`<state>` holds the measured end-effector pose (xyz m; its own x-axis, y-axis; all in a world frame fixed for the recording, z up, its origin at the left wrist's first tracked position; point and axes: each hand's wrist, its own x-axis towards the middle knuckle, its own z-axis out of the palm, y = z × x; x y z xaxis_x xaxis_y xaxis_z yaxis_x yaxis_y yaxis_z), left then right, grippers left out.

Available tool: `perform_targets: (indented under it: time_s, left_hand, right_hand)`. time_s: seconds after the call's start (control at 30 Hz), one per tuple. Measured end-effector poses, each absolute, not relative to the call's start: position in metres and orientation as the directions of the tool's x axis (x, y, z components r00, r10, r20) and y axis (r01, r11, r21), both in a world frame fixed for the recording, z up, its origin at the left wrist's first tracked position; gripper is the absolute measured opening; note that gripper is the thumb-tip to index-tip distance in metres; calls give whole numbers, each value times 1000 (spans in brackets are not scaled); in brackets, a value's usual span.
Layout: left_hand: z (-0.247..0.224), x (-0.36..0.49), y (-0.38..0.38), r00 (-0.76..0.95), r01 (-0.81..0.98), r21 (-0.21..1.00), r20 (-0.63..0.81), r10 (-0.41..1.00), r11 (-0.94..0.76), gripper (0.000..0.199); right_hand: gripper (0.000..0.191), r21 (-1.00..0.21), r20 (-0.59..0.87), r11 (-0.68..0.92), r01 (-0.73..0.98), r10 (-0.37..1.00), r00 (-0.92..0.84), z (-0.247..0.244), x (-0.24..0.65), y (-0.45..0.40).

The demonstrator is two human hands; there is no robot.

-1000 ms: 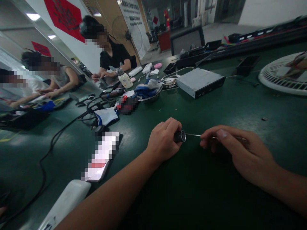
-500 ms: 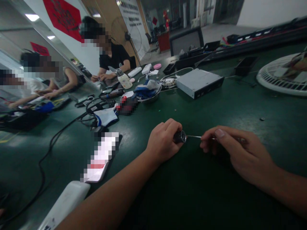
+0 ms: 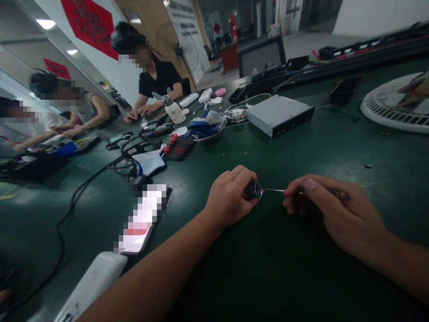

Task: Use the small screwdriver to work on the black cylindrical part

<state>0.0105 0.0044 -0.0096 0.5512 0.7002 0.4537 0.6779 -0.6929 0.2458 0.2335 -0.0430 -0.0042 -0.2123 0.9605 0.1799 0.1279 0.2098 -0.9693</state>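
Near the middle of the green table, my left hand (image 3: 229,195) is wrapped round a small black cylinder (image 3: 252,190), whose round end faces right. My right hand (image 3: 330,203) pinches a thin metal rod (image 3: 275,190) between thumb and fingers. The rod's far tip reaches the round end of the cylinder; whether it is inside cannot be made out. Part of the rod is hidden by the right fingers.
A grey metal box (image 3: 278,113) lies beyond my hands, and a white fan grille (image 3: 392,105) is at the right. On the left are a phone (image 3: 142,223), a white case (image 3: 97,281) and a black cable (image 3: 72,201). People sit at the far left side.
Both hands, with the cylinder and rod, appear very slightly further right. The hands of the person in black at the back have moved a little.
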Motion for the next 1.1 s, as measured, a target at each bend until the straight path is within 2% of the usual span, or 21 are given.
perform_targets:
  time_s: [0.2,0.37,0.53,0.7,0.87,1.1]
  left_hand:
    - [-7,10,4,560,670,258,441,702,-696,17]
    - [-8,8,5,574,680,251,400,714,-688,17]
    - [-12,9,6,538,748,233,336,773,-622,37]
    - [-11,9,6,546,771,214,266,795,-600,24]
    - [-10,12,6,569,756,210,258,781,-620,27]
    - [-11,12,6,581,753,191,256,772,-630,23]
  right_hand:
    - [30,-967,225,250,50,929,-293,-4,234,-44]
    - [36,-972,190,220,81,941,-280,-4,233,-44]
    - [38,-978,177,199,56,948,-263,-4,233,-44]
    - [37,-973,177,205,101,955,-237,-4,232,-44]
    - [33,-970,170,201,134,962,-213,-5,232,-43]
    - [32,-976,196,216,36,933,-303,-3,234,-44]
